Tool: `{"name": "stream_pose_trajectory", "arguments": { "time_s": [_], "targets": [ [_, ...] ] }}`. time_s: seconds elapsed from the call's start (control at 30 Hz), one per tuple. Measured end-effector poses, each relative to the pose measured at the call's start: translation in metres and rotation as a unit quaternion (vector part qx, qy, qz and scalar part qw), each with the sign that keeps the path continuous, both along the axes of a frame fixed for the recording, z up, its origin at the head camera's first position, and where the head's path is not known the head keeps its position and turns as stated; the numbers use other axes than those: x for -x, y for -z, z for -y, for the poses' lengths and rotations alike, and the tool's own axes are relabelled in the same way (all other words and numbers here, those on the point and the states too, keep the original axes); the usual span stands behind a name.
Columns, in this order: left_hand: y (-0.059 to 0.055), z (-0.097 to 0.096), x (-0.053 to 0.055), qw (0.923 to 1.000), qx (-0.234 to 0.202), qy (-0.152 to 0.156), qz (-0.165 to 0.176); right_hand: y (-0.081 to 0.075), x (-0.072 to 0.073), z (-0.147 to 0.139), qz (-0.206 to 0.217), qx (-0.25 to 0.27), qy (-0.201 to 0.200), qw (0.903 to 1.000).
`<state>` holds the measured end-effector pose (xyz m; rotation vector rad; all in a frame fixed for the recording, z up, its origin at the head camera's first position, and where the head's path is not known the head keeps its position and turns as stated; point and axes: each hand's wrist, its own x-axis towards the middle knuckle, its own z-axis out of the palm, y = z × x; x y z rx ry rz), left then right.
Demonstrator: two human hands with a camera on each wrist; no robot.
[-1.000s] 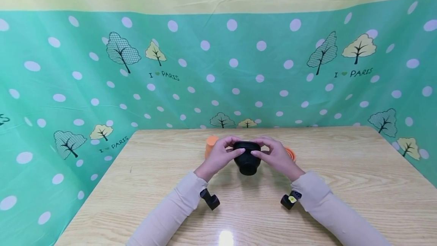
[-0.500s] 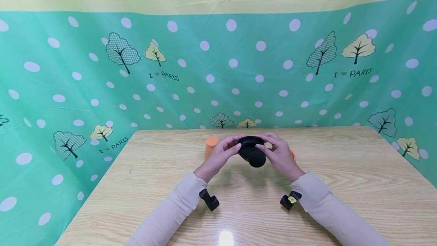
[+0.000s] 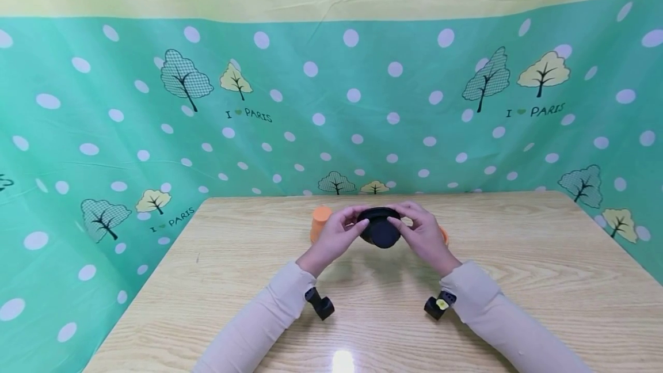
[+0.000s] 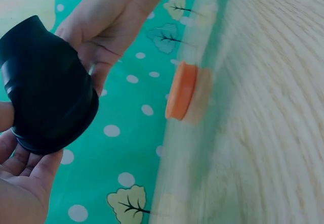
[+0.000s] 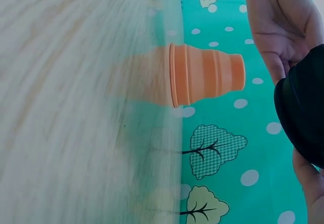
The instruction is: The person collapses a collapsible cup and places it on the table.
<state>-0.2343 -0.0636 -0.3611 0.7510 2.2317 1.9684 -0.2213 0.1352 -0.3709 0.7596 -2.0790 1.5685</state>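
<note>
Between both hands, above the table, is a black collapsible cup with stepped soft walls. Its wide rim points away and its round base faces the head camera. My left hand grips the rim from the left, thumb on the near side and fingers behind. From the right, my right hand pinches the same cup in the same way. The left wrist view shows the cup's dark side wall bulging and bent near its narrow end. In the right wrist view only part of the cup shows at the edge.
Behind my left hand an orange stepped cup stands upside down on the wooden table. A flat orange ring-shaped piece lies behind my right hand, mostly hidden. A green dotted curtain hangs at the table's far edge.
The black cup has tipped: its base, pointing down a second ago, has swung up toward the head camera, then shifted slightly left. Both hands keep hold of it and stay nearly in place.
</note>
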Motion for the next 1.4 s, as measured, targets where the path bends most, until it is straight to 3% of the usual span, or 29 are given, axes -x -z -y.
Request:
{"name": "stream_pose_trajectory", "arguments": {
  "time_s": [0.17,0.27,0.4,0.53,0.77,0.9,1.03,1.27,1.4],
  "targets": [
    [0.015,0.0,0.013,0.9997,-0.008,-0.014,-0.015,-0.001,0.0,0.0,0.03,-0.005,-0.004,0.9995],
    [0.014,0.001,0.012,0.9995,-0.009,-0.017,-0.023,-0.002,0.0,-0.002,0.059,0.001,-0.019,0.9981],
    [-0.001,0.001,0.002,0.9996,-0.01,-0.022,-0.013,0.008,0.009,-0.007,0.093,0.017,-0.038,0.9948],
    [-0.007,0.002,-0.002,0.9995,0.006,-0.021,-0.021,0.018,0.017,-0.01,0.119,0.023,-0.051,0.9913],
    [0.014,0.001,0.012,0.9985,0.026,-0.027,-0.04,0.017,0.017,-0.008,0.127,-0.022,-0.056,0.9901],
    [0.019,0.001,0.014,0.9983,0.034,-0.027,-0.039,0.018,0.017,-0.004,0.133,-0.032,-0.059,0.9889],
    [0.021,0.001,0.014,0.9982,0.037,-0.034,-0.032,0.019,0.017,-0.001,0.134,-0.039,-0.062,0.9882],
    [0.02,0.001,0.014,0.9978,0.037,-0.048,-0.026,0.018,0.016,0.002,0.177,-0.045,-0.067,0.981],
    [0.011,0.0,0.008,0.998,0.037,-0.042,-0.03,0.019,0.018,0.002,0.182,-0.04,-0.073,0.9798]
  ]
}}
